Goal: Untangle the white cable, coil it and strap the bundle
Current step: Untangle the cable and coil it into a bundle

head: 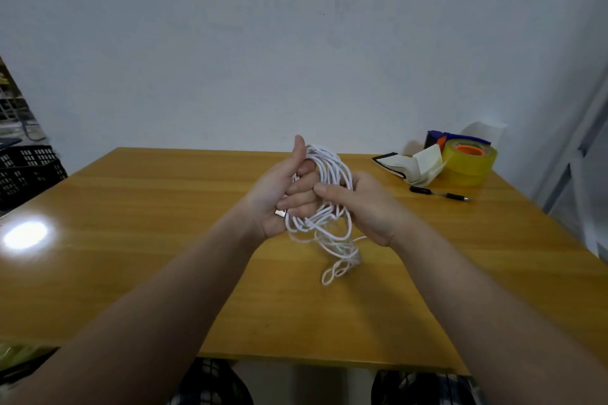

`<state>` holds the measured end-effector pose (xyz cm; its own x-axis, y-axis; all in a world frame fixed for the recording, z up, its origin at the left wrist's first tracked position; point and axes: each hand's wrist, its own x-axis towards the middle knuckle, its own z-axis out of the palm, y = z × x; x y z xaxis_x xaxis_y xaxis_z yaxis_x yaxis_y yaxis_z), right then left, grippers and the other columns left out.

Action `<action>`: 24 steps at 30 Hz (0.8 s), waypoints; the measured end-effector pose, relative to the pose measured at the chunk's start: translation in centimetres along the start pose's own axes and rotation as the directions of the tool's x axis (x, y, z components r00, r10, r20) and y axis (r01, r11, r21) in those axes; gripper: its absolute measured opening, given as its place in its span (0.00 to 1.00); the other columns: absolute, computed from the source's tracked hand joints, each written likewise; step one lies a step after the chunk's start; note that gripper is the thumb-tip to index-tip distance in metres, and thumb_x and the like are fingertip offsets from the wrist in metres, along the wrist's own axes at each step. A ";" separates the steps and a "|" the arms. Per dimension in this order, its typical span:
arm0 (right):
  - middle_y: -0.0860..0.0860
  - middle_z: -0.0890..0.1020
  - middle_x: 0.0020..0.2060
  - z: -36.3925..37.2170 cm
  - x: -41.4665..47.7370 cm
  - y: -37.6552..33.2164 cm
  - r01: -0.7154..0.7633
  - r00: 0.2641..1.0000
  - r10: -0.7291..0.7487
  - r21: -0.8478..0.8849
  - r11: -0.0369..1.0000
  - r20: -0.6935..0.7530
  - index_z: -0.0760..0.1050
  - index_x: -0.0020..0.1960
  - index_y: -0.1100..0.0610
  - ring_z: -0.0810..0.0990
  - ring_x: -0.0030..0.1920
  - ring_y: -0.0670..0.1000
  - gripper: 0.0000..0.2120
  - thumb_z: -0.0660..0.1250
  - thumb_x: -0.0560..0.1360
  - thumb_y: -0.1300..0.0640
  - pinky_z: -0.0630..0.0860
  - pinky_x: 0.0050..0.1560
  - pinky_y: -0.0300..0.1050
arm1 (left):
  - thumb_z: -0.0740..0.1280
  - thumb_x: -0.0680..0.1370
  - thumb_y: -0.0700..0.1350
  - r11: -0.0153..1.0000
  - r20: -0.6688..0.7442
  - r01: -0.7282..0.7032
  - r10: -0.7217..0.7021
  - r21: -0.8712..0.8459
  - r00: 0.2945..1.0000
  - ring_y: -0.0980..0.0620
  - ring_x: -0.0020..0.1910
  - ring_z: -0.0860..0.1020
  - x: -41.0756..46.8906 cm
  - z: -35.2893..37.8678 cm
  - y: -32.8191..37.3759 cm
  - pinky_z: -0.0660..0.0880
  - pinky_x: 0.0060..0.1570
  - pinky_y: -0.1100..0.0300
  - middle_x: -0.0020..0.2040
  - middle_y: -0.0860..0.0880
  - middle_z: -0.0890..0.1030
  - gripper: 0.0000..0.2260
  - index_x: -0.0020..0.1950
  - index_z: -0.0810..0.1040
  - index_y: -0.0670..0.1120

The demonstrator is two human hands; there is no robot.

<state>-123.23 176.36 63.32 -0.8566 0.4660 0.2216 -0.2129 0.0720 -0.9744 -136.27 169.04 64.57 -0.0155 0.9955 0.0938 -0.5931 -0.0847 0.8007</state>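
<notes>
The white cable (324, 168) is a loose bundle of several loops held above the middle of the wooden table (148, 240). My left hand (279, 194) grips the loops with curled fingers, thumb pointing up, and a silver plug end shows at its lower fingers. My right hand (365, 204) holds the bundle from the right, its thumb pressed across the loops toward the left fingers. Tangled loops hang below both hands, and the lowest loop touches the table.
At the table's back right stand a yellow tape roll (468, 163) with an orange core, folded white paper and a black strap (406, 164), and a dark box behind them. A black pen (439, 193) lies in front. Black crates (28, 171) stand at the left.
</notes>
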 end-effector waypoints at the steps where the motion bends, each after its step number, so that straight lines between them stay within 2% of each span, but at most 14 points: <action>1: 0.56 0.84 0.44 -0.1 0.1 0.2 0.021 0.997 -0.022 -0.019 1.000 -0.070 0.77 0.55 0.60 0.83 0.44 0.52 0.09 0.66 0.75 0.60 0.80 0.48 0.45 | 0.58 0.72 0.60 1.000 -0.006 -0.014 0.014 0.010 1.000 0.60 0.11 0.59 0.0 0.0 0.1 0.59 0.13 0.70 0.17 0.53 0.61 0.20 0.28 0.68 0.47; 2: 0.54 0.83 0.41 0.0 0.1 0.3 0.026 0.992 -0.027 -0.005 1.000 -0.122 0.77 0.54 0.60 0.82 0.40 0.50 0.08 0.64 0.77 0.59 0.80 0.43 0.42 | 0.57 0.72 0.60 0.999 -0.017 -0.021 0.022 0.038 1.000 0.59 0.12 0.60 0.0 -0.1 0.1 0.61 0.15 0.69 0.17 0.53 0.61 0.19 0.29 0.67 0.47; 4: 0.54 0.82 0.37 0.1 0.1 0.3 0.040 0.986 -0.032 0.045 0.998 -0.166 0.76 0.54 0.64 0.81 0.36 0.50 0.12 0.59 0.79 0.58 0.78 0.38 0.41 | 0.58 0.73 0.60 0.982 -0.071 -0.045 0.059 0.182 0.996 0.56 0.16 0.64 0.0 -0.2 0.1 0.67 0.21 0.65 0.20 0.52 0.62 0.19 0.33 0.66 0.46; 6: 0.60 0.81 0.39 0.2 0.0 0.5 0.048 0.983 -0.037 0.058 0.997 -0.181 0.73 0.54 0.70 0.79 0.38 0.55 0.18 0.57 0.79 0.54 0.77 0.42 0.45 | 0.61 0.74 0.58 0.906 -0.173 -0.074 0.158 0.416 0.972 0.53 0.21 0.70 0.1 -0.8 0.0 0.71 0.29 0.60 0.23 0.51 0.66 0.19 0.36 0.68 0.43; 8: 0.60 0.78 0.39 0.5 -0.1 0.6 0.035 0.975 -0.023 0.054 0.998 -0.223 0.73 0.51 0.69 0.77 0.37 0.55 0.18 0.57 0.79 0.53 0.75 0.42 0.46 | 0.66 0.73 0.58 0.832 -0.259 -0.078 0.259 0.550 0.930 0.52 0.24 0.71 0.3 -1.7 0.0 0.70 0.34 0.55 0.24 0.51 0.69 0.20 0.37 0.71 0.41; 11: 0.53 0.75 0.31 1.2 -0.1 1.1 -0.010 0.960 0.064 0.196 0.981 -0.272 0.72 0.44 0.60 0.75 0.29 0.49 0.13 0.56 0.80 0.53 0.74 0.33 0.41 | 0.67 0.75 0.54 0.851 -0.340 -0.057 0.270 0.523 0.901 0.54 0.22 0.70 0.3 -2.3 -0.2 0.68 0.31 0.57 0.24 0.52 0.70 0.16 0.40 0.74 0.41; 13: 0.53 0.73 0.30 1.6 0.0 1.1 -0.014 0.965 0.080 0.255 0.967 -0.249 0.72 0.46 0.60 0.72 0.30 0.51 0.11 0.60 0.78 0.51 0.72 0.34 0.43 | 0.65 0.78 0.52 0.880 -0.335 -0.037 0.218 0.473 0.917 0.55 0.22 0.69 0.4 -2.1 -0.5 0.68 0.25 0.62 0.24 0.52 0.69 0.14 0.43 0.73 0.40; 15: 0.51 0.77 0.29 1.7 -0.1 0.8 -0.003 0.968 0.042 0.152 0.988 -0.249 0.74 0.48 0.60 0.74 0.30 0.51 0.07 0.66 0.74 0.56 0.72 0.32 0.40 | 0.62 0.79 0.51 0.909 -0.297 -0.003 0.139 0.416 0.945 0.56 0.21 0.67 0.4 -1.9 -0.5 0.68 0.26 0.63 0.24 0.52 0.66 0.13 0.46 0.73 0.42; 17: 0.48 0.79 0.29 1.0 0.1 1.0 -0.010 0.946 0.012 0.006 1.000 -0.325 0.74 0.51 0.60 0.76 0.27 0.45 0.09 0.69 0.72 0.66 0.71 0.28 0.37 | 0.59 0.81 0.51 0.929 -0.251 0.021 0.078 0.370 0.965 0.55 0.20 0.65 0.3 -1.6 -0.4 0.68 0.29 0.61 0.23 0.52 0.64 0.12 0.44 0.71 0.43; 19: 0.52 0.76 0.30 0.0 0.5 1.5 -0.054 0.915 -0.021 -0.173 0.984 -0.404 0.75 0.50 0.63 0.73 0.28 0.48 0.08 0.69 0.72 0.66 0.69 0.31 0.41 | 0.58 0.82 0.50 0.920 -0.254 0.052 0.053 0.389 0.966 0.55 0.20 0.62 0.1 -1.0 -0.4 0.67 0.33 0.59 0.23 0.52 0.61 0.13 0.41 0.71 0.44; 20: 0.54 0.74 0.29 -0.4 0.7 1.6 -0.083 0.907 -0.034 -0.259 0.962 -0.419 0.76 0.46 0.65 0.71 0.29 0.51 0.05 0.69 0.72 0.64 0.68 0.33 0.44 | 0.58 0.82 0.50 0.904 -0.270 0.079 0.041 0.419 0.962 0.55 0.19 0.61 0.0 -0.5 -0.3 0.67 0.33 0.59 0.23 0.52 0.61 0.13 0.41 0.71 0.45; 21: 0.54 0.72 0.26 -0.8 0.9 1.8 -0.110 0.902 -0.048 -0.336 0.935 -0.429 0.76 0.39 0.64 0.69 0.28 0.51 0.07 0.70 0.72 0.60 0.66 0.32 0.45 | 0.57 0.82 0.50 0.881 -0.288 0.114 0.026 0.459 0.957 0.55 0.19 0.60 -0.1 -0.1 -0.3 0.67 0.33 0.59 0.23 0.52 0.60 0.14 0.40 0.71 0.45; 23: 0.47 0.69 0.18 -1.5 1.1 1.8 -0.187 0.889 -0.045 -0.449 0.874 -0.456 0.70 0.26 0.58 0.67 0.21 0.47 0.18 0.72 0.71 0.55 0.63 0.27 0.39 | 0.56 0.82 0.52 0.810 -0.301 0.173 0.005 0.560 0.954 0.55 0.19 0.59 -0.4 0.3 -0.5 0.66 0.33 0.58 0.22 0.53 0.60 0.15 0.40 0.71 0.45; 24: 0.46 0.69 0.17 -1.7 1.1 1.6 -0.200 0.885 -0.050 -0.475 0.857 -0.464 0.67 0.24 0.56 0.67 0.19 0.46 0.21 0.73 0.70 0.54 0.63 0.25 0.38 | 0.55 0.83 0.53 0.767 -0.294 0.189 0.000 0.614 0.956 0.55 0.19 0.59 -0.5 0.4 -0.6 0.65 0.35 0.55 0.22 0.53 0.60 0.16 0.41 0.72 0.45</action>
<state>-123.74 178.47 61.99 -0.5292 0.8175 0.2274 0.2127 0.3872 -0.8971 -135.56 168.59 64.34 -0.2512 0.9643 -0.0841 0.0363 0.0962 0.9947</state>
